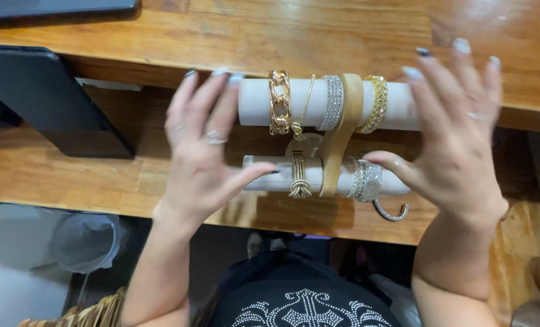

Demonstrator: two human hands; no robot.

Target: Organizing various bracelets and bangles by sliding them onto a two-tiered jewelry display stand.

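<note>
A two-bar bracelet stand (341, 130) with white padded rolls rests on a wooden desk (318, 36). The upper roll (255, 102) carries a chunky gold chain bracelet (279, 102), a thin gold chain, a silver rhinestone band (333, 103) and a gold band (377, 104). The lower roll (329, 176) holds a gold tassel bracelet (298, 175) and a wide rhinestone cuff (367, 180). My left hand (200, 154) is spread at the stand's left end, thumb on the lower roll. My right hand (457, 130) is spread at the right end, thumb touching the cuff.
A silver open bangle (391, 213) lies on the desk below the lower roll. A black tablet-like device (52, 97) leans at the left, another dark device (58, 7) at the top left. A clear plastic bag (85, 242) and woven basket (94, 312) sit below the desk edge.
</note>
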